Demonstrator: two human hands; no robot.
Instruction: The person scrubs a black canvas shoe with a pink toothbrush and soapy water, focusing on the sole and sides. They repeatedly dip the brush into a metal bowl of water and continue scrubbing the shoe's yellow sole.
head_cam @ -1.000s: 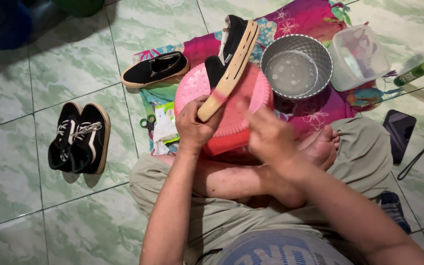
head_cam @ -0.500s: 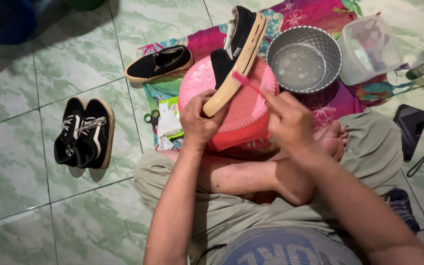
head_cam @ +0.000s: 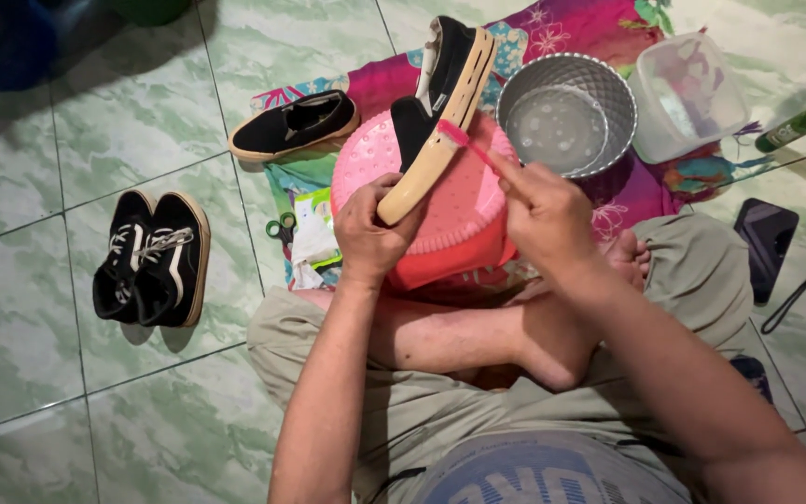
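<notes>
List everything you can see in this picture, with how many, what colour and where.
Held shoe: one, black with tan sole, on its side over the pink tub.
Toothbrush: one, pink, bristles at the shoe's sole.
Upturned tub: one, pink, before the crossed legs.
Loose shoe: one, black and tan, on the cloth, upper left of the tub.
Pair of laced shoes: two, black with white laces, on the tiles, left.
Metal bowl: one, silver, holding water, top centre.
Plastic container: one, clear, right of the bowl.
Bottle: one, green, far right.
Phone: one, dark, right, on tiles.
Scissors: one, green handles.
Cloth: one, pink floral.
Left hand: grips the shoe's heel.
Right hand: holds the toothbrush.
</notes>
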